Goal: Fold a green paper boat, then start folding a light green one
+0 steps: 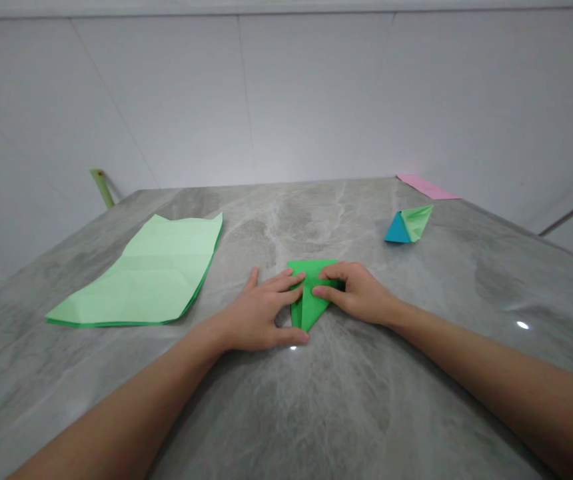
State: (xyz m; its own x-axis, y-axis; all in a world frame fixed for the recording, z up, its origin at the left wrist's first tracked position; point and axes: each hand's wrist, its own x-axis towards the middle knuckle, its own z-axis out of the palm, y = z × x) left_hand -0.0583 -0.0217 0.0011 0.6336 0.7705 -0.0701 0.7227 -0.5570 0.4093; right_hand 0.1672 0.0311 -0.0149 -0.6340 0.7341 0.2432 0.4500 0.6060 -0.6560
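A piece of bright green folded paper (310,308) lies on the table, wide at its far edge and narrowing to a point on the near side. A crease runs down its middle. My left hand (261,310) rests flat at its left, fingers spread, with fingertips on the paper and the thumb by the near point. From the right, my right hand (359,290) pinches the paper, thumb and index finger pressed together near the middle crease. The right hand's other fingers are partly hidden.
Light green creased sheets (151,273) lie at the left. A small blue and green folded paper piece (409,225) stands at the back right. Behind it, a pink paper (429,187) lies at the table's edge. The grey marbled table (286,413) meets a white wall (286,100).
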